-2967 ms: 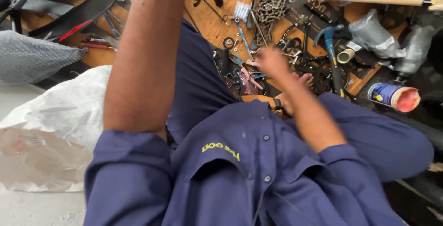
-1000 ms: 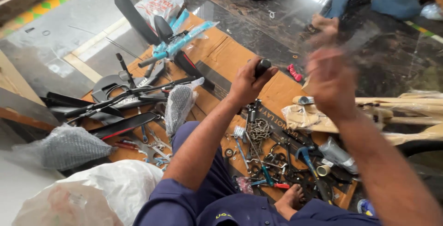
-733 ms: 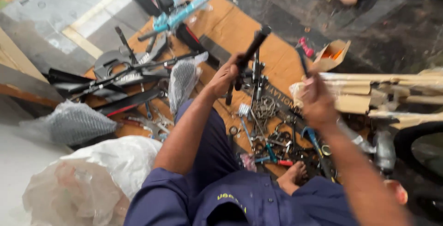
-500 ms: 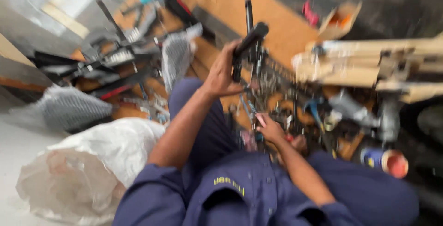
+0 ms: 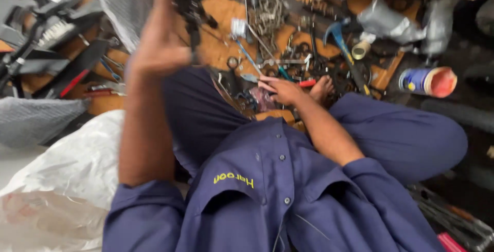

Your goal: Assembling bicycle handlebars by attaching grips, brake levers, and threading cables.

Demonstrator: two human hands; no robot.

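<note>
A person in a dark blue work shirt sits cross-legged on the floor among scattered tools. At far left lie a white plastic sack [image 5: 67,169] and a grey mesh-wrapped bundle [image 5: 36,121], with black bars and red-handled pliers [image 5: 100,88] spread over the wooden board [image 5: 218,46] behind. The left hand [image 5: 157,51] is raised near the top of the frame, fingers closed around a black tool [image 5: 188,5] whose upper end is cut off and blurred, so its kind cannot be told. Further right, the right hand [image 5: 280,90] reaches down into the heap of small metal parts [image 5: 288,59] just ahead of the knees, fingers curled over the pieces; whether it has hold of any one cannot be told. Beyond it lie a blue-headed hammer [image 5: 339,38] and, at right, a tipped-over can [image 5: 427,81]. By the look of it the sorting is midway: one tool in hand, the pile not yet picked through.
</note>
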